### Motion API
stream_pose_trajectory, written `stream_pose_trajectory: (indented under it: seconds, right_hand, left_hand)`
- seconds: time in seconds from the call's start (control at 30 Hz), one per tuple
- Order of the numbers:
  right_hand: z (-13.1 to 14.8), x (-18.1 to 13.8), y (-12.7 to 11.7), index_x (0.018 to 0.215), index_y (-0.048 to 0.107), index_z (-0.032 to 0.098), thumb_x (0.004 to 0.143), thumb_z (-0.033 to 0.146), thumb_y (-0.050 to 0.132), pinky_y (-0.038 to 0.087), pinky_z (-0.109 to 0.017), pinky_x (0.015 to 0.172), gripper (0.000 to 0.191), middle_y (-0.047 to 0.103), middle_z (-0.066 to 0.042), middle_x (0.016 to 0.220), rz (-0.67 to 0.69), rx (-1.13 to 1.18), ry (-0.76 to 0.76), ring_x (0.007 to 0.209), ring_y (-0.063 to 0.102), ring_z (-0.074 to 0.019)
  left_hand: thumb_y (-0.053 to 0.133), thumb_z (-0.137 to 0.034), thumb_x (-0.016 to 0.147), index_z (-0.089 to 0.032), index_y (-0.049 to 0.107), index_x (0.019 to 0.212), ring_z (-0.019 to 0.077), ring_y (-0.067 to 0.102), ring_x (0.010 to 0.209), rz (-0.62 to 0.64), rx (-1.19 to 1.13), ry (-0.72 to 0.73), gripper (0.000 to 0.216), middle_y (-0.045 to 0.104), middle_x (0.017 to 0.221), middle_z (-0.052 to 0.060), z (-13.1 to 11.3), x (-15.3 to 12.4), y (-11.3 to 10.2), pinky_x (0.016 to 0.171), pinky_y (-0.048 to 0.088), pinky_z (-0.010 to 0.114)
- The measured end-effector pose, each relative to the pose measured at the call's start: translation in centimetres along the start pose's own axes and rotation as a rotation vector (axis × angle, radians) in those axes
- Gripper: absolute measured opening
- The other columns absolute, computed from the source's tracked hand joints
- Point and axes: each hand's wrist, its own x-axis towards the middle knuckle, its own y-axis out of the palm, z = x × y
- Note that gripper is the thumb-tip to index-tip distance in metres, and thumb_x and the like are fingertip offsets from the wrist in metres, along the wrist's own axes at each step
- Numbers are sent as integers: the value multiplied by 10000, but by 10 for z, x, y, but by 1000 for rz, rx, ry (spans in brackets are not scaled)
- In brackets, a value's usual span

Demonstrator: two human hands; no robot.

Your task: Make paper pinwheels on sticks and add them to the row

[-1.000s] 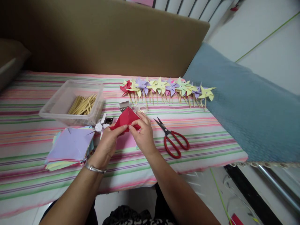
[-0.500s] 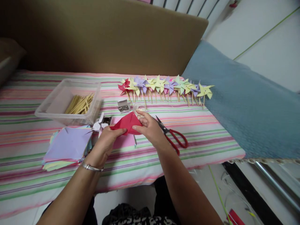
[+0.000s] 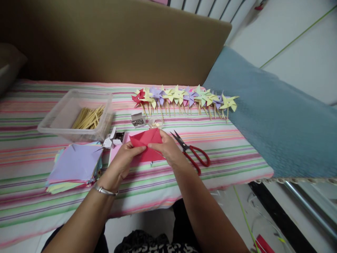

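Both forearms rose from the bottom edge, a metal bracelet (image 3: 105,190) on the left wrist. The left hand (image 3: 121,163) and the right hand (image 3: 168,149) met over the striped cloth (image 3: 223,154), thumbs and forefingers of each pinched shut on a folded red paper (image 3: 146,140) held just above a pink sheet (image 3: 116,153). The fingers covered the paper's near edge, so its fold there could not be made out.

Red-handled scissors (image 3: 193,154) lay just right of the right hand, one loop partly behind the wrist. A stack of coloured paper (image 3: 75,163) sat left of the left hand. Beyond were a small box of pins (image 3: 138,121) and a clear dish (image 3: 155,123) whose contents were too small to tell. Farther back stood a plastic tub (image 3: 73,116) of sticks (image 3: 88,117) and a row of pinwheels (image 3: 184,96).
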Motion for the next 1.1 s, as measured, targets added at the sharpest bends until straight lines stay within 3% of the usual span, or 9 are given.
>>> stream_pose_trajectory:
  seconds: [0.23,0.43,0.57,0.67,0.8,0.9,1.1]
  right_hand:
    - [-4,-3,18,941,589,212,607,171,727,528,-322,675,364,690,-2,810,-71,293,-11,675,632,-169]
    - [-8,-3,25,933,580,198,601,174,726,517,-303,667,364,698,-12,832,-108,305,-2,700,640,-172]
    - [-7,-4,19,1128,538,222,689,209,662,522,-355,737,457,678,-13,843,-168,53,-94,758,644,-187]
    - [-3,-10,15,1205,528,249,751,205,616,493,-393,856,465,659,-46,959,-272,-326,-342,909,622,-205]
    - [1,-19,12,1097,625,293,807,156,556,372,-457,1026,328,576,-64,1221,-135,-737,-688,1186,489,-234]
    - [-1,-20,11,1040,651,308,831,121,505,345,-494,1045,317,503,-51,1326,-41,-854,-766,1261,423,-238]
    - [-4,-19,13,978,668,262,838,131,513,302,-487,1087,247,421,-71,1406,42,-882,-778,1345,326,-234]
  left_hand:
    - [793,-216,592,-137,717,795,135,637,659,-43,-83,46,230,723,724,33,3,-2,3,719,477,259]
    - [785,-221,600,-133,716,820,144,645,632,-52,-88,46,246,727,725,47,3,0,0,670,493,262]
    - [796,-207,557,-130,710,764,132,635,602,-114,-83,55,238,719,677,35,-6,2,-6,647,487,243]
    - [795,-187,528,-132,703,723,126,628,587,-168,-96,76,223,716,662,25,-18,3,-12,637,477,234]
    - [792,-166,496,-133,696,670,124,612,563,-189,-90,106,202,708,641,20,-32,1,-18,620,462,237]
    - [789,-170,488,-133,691,659,134,609,561,-170,-91,99,200,698,627,21,-38,-1,-21,618,463,249]
    - [776,-169,514,-131,692,645,123,592,541,-116,-90,93,160,686,608,20,-39,-1,-24,581,455,230]
